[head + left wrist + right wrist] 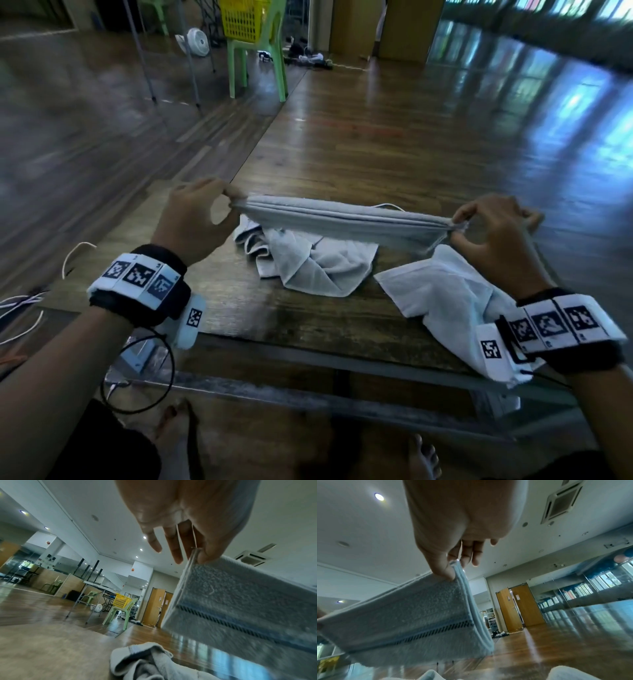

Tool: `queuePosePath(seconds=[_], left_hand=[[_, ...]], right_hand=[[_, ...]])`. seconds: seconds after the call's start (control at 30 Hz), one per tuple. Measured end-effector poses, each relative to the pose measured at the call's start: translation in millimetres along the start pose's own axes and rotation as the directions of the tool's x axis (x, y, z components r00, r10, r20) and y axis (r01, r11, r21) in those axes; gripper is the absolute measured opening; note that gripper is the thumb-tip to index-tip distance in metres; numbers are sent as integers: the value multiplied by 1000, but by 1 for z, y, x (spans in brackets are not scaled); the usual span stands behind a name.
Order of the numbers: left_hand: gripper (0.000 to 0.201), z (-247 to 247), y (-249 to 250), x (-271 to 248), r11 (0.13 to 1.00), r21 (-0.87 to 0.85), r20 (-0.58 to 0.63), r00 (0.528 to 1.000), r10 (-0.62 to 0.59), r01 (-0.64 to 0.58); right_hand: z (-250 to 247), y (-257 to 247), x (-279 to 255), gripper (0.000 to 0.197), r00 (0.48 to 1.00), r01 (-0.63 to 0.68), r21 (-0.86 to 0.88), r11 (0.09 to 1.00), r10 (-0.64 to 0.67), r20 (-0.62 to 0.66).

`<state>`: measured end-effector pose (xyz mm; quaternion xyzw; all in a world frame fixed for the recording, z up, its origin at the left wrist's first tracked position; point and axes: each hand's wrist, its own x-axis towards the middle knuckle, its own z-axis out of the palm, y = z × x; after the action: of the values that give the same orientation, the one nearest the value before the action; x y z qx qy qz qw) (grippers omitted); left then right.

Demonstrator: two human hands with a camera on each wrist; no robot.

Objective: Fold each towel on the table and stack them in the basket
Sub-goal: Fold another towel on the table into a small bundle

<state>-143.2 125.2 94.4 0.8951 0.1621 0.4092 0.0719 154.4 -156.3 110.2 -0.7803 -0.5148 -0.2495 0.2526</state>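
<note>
A grey towel (346, 221), doubled over, hangs stretched between both hands above the wooden table (376, 154). My left hand (230, 198) pinches its left top corners; my right hand (457, 224) pinches the right ones. In the left wrist view the thumb and a finger of my left hand (197, 553) nip the towel (240, 601), which has a dark dashed stripe. The right wrist view shows my right hand (453, 570) nipping the same towel (411, 615). A crumpled towel (308, 267) lies under it. Another pale towel (445, 308) lies by my right wrist. A yellow basket (245, 19) sits on a green chair (260, 65) far off.
The chair with the basket (121, 600) stands on the wood floor beyond the table's far left corner. A small white fan (197, 41) and metal table legs (191, 68) are near it. White cables (20, 308) lie on the floor to my left.
</note>
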Motion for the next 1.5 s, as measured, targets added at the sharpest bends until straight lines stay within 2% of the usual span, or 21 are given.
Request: queuePosePath(seconds=[0.07,0.13,0.17,0.2,0.23,0.3,0.33,0.37,0.47,0.57,0.73,0.83,0.97,1.0,1.07,1.13,1.17,1.27,1.37,1.43,1.5], left_hand=[[18,4,0,-4,1000,6,35,999,-1,1],[20,15,-5,-17,999,50,206,979,-3,-7],[16,22,-8,-26,997,77,336,942,-17,-10],[10,29,-10,-35,994,109,492,870,-40,-17],[13,34,-11,-44,987,157,651,754,-80,-30],[25,44,-10,-60,965,257,860,469,-202,-56],[31,46,-9,-63,957,287,883,401,-244,-50],[34,47,-9,-64,953,301,879,398,-261,-41],[29,46,-9,-63,953,300,824,516,-233,-49],[24,48,-7,-66,954,297,799,556,-227,-36],[20,57,-1,-73,959,275,813,516,-269,68],[17,58,-3,-76,959,244,813,510,-282,141],[19,51,1,-77,958,235,854,436,-283,162],[20,48,2,-79,959,238,857,430,-283,157],[15,44,3,-84,956,259,837,462,-292,134],[15,42,4,-89,941,304,784,522,-336,150],[19,41,4,-92,925,333,758,532,-377,182],[30,44,4,-98,866,372,726,477,-496,334],[33,51,2,-105,817,315,699,465,-544,483],[40,55,3,-108,761,299,671,440,-597,576],[49,59,10,-111,708,330,636,406,-656,625]], right_hand=[[-2,-2,-6,12,999,33,-4,999,-33,28],[9,4,-19,11,988,53,16,998,-55,145],[18,7,-28,8,967,54,12,998,-55,251],[28,8,-37,6,917,51,-4,999,-45,395],[36,8,-46,8,814,61,-38,997,-27,580],[47,3,-64,10,514,109,-98,989,28,857],[50,2,-69,16,427,118,-103,988,43,903],[50,2,-71,17,422,94,-87,992,39,906],[52,2,-68,10,561,45,-46,998,12,828],[56,-3,-65,16,582,75,-51,996,-2,813],[62,-15,-67,28,558,115,2,993,-67,827],[65,-22,-69,34,489,160,-11,987,-70,870],[67,-34,-58,35,401,247,-40,968,-65,914],[68,-37,-54,35,379,261,-42,965,-62,923],[72,-45,-45,35,366,312,-55,948,-67,928],[79,-55,-33,36,430,343,-66,937,-94,898],[84,-61,-26,36,472,322,-61,945,-104,876],[103,-88,3,31,570,203,15,979,-131,811],[132,-120,30,25,648,149,89,985,-166,744],[155,-140,42,25,678,139,117,983,-181,712],[178,-160,49,27,675,124,137,983,-185,714]])
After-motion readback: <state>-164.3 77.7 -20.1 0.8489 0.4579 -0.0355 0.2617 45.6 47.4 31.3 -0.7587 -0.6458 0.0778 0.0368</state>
